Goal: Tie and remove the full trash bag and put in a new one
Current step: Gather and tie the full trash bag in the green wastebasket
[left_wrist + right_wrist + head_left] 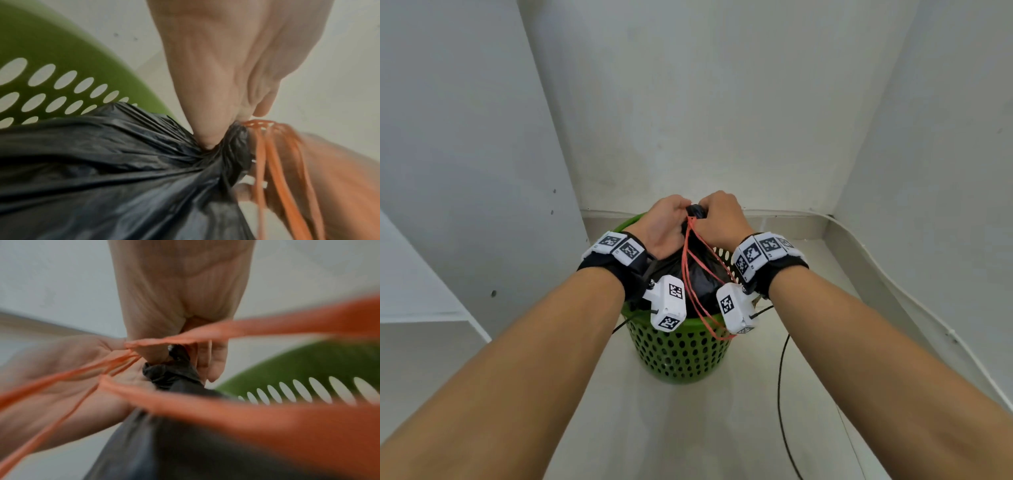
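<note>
— Hands first: where are they, taking the green basket as the mark?

— Both sit above the green perforated basket (677,356), over its far rim. The left hand (667,224) and the right hand (722,219) meet at the gathered neck of the black trash bag (698,277).

— And the bag itself?

— It stands inside the basket, bulging above the rim, its top bunched into a tight twist between the two hands.

— How do the fingers lie?

— In the left wrist view a fingertip of the left hand (209,139) presses into the bunched black plastic (123,162), and the hand is curled round the neck. In the right wrist view the fingers (213,363) of the right hand are curled against the neck of the bag (174,373), pinching it; that picture is blurred, so I cannot tell finer detail.

— The orange strings?

— The orange drawstrings (693,274) come out at the neck and hang in loose loops down the near side of the bag, the lowest loop reaching over the basket's near rim.

— Anything else near the basket?

— A black cable (782,394) trails on the pale floor (688,431) to the right of it. White walls (722,102) rise behind.
</note>
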Tool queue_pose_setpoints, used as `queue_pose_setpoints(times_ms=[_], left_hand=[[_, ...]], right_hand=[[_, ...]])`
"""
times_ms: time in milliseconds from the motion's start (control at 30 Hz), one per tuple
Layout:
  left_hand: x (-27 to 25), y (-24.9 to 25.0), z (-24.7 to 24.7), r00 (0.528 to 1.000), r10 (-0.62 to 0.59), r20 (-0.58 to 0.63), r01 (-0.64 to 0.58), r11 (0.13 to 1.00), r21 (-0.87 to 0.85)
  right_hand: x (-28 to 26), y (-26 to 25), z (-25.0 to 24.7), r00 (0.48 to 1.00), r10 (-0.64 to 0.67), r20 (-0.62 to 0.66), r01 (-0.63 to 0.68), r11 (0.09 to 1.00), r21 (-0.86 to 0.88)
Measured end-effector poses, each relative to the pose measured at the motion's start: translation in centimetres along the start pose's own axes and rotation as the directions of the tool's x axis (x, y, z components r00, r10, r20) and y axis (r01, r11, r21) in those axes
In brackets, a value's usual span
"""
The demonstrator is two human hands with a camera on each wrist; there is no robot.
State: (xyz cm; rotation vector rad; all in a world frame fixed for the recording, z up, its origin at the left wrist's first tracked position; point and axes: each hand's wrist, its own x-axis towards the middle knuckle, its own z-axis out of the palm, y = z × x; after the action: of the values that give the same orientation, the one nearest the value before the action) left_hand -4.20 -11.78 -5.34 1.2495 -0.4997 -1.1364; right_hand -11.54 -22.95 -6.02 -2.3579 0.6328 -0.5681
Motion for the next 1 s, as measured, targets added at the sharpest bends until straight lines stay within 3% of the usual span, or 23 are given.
queue_pose_setpoints(times_ms=[133,200,367,433,533,600,700,833,933,1000], left_hand=[[-0.9,-0.2,-0.8,0.998,0.005,0.066,0.000,0.998,-0.070],[-1.0,-0.3,-0.6,0.997,-0.011,0.083,0.019,0.995,-0.094],[-0.2,-1.0,-0.3,1.000,0.023,0.002,-0.023,0.994,-0.111],[-0.5,-1.0,-0.2,1.000,0.023,-0.008,-0.024,0.994,-0.104],[-1.1,-0.7,0.4,0.999,0.010,0.038,-0.008,0.998,-0.057],[-1.2,-0.7,0.7,0.998,0.014,0.056,-0.014,1.000,0.001],[-1.0,-0.5,0.8,0.999,0.045,0.011,-0.046,0.989,0.139],[-0.1,-0.2,0.1,0.975,0.122,-0.184,-0.048,0.931,0.362],[-0.3,0.1,-0.1,0.921,0.251,-0.298,-0.068,0.856,0.512],[-0.8,0.7,-0.3,0.850,0.388,-0.357,-0.075,0.759,0.646]], right_hand=[[-0.6,0.8,-0.8,0.958,0.016,0.286,-0.113,0.938,0.328],[-1.2,1.3,-1.1,0.941,0.014,0.337,-0.163,0.893,0.420],[-1.2,0.7,-0.3,0.964,0.047,0.260,-0.157,0.894,0.419],[-1.4,0.2,0.2,0.984,0.070,0.163,-0.127,0.919,0.373],[-1.3,0.4,0.6,0.994,0.081,-0.073,-0.068,0.984,0.163],[-1.2,0.4,0.4,0.991,0.058,-0.123,-0.058,0.998,0.001],[-1.3,-0.1,0.1,0.992,0.038,-0.121,-0.052,0.992,-0.114],[-0.9,0.0,0.0,0.994,0.072,-0.084,-0.080,0.992,-0.102],[-0.7,0.4,-0.2,0.996,0.082,-0.017,-0.082,0.996,-0.037],[-0.8,0.8,-0.4,0.998,0.059,0.022,-0.060,0.998,0.031]])
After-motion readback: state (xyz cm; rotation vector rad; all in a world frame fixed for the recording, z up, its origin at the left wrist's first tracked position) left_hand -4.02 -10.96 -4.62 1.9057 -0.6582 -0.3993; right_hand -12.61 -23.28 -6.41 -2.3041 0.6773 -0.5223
